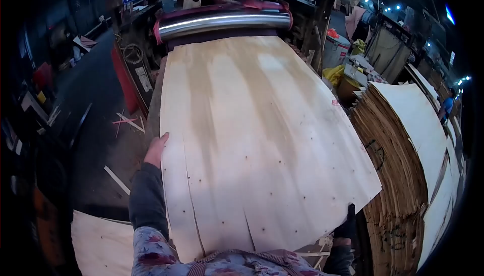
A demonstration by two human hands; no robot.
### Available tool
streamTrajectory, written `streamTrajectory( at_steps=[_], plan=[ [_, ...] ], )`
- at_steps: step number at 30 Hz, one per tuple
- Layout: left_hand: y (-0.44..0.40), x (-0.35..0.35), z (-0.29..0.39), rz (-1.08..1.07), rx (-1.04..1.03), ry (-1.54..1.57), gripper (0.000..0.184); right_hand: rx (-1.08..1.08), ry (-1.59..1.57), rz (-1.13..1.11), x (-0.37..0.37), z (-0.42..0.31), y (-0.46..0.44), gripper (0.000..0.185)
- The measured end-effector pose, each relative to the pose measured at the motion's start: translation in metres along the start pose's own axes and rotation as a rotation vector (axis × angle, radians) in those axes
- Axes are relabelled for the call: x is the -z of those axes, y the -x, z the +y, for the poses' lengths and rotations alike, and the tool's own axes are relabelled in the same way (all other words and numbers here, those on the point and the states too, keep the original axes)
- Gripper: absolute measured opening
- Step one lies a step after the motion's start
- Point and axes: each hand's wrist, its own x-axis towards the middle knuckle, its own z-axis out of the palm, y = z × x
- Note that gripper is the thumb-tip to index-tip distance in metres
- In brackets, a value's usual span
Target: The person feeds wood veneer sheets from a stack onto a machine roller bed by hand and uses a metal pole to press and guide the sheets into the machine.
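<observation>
A large, pale wood veneer sheet (262, 140) stretches away from my body, with brown streaks, small dark knots and splits near its front edge. Its far end lies up against a shiny metal roller (227, 22) with pink-red ends. My left hand (157, 149) grips the sheet's left edge, thumb on top and fingers hidden beneath. At the near right corner my right hand (346, 225), in a dark glove, is closed on the edge; most of its fingers are out of sight.
To the right rises a tall stack of veneer sheets (396, 175). Another veneer sheet (103, 240) lies low at the left. Wood strips (117, 180) litter the floor. A white bucket (335, 49) stands beside the machine, and a person in blue (446, 105) is far right.
</observation>
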Motion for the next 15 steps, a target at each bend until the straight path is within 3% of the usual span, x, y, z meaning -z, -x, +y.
streamTrajectory(
  at_steps=[2, 4, 5, 7, 8, 10, 11, 12, 13, 15],
  plan=[
    [-0.044, 0.001, 0.009, 0.012, -0.044, -0.053, 0.044, 0.002, -0.014, -0.02, -0.028, 0.007, -0.004, 0.061],
    [-0.097, 0.003, 0.008, 0.146, -0.103, -0.424, 0.047, -0.085, -0.122, -0.047, -0.044, 0.019, -0.011, 0.06],
    [-0.106, -0.002, 0.004, 0.133, -0.091, -0.418, 0.047, -0.032, -0.103, 0.021, -0.035, 0.034, -0.022, 0.059],
    [-0.09, -0.024, 0.012, 0.234, -0.304, -0.498, 0.046, 0.041, -0.032, 0.07, -0.029, 0.046, -0.029, 0.057],
    [-0.101, -0.02, -0.002, 0.227, -0.296, -0.496, 0.046, 0.023, -0.047, 0.055, -0.022, 0.047, -0.032, 0.055],
    [-0.114, 0.002, -0.022, 0.162, -0.208, -0.193, 0.042, -0.025, -0.026, 0.036, -0.011, 0.043, -0.032, 0.054],
    [-0.106, 0.007, -0.027, 0.159, -0.206, -0.204, 0.042, -0.068, -0.005, 0.0, -0.003, 0.039, -0.034, 0.053],
    [-0.076, 0.004, -0.016, 0.205, -0.27, -0.312, 0.04, 0.027, 0.231, 0.006, 0.025, 0.048, -0.044, 0.05],
    [-0.049, 0.002, -0.006, 0.252, -0.341, -0.422, 0.037, 0.023, 0.216, 0.002, 0.03, 0.041, -0.041, 0.05],
    [-0.005, 0.014, -0.015, 0.191, -0.254, -0.516, 0.033, -0.321, 0.104, -0.01, 0.022, 0.012, -0.019, 0.045]
  ],
)
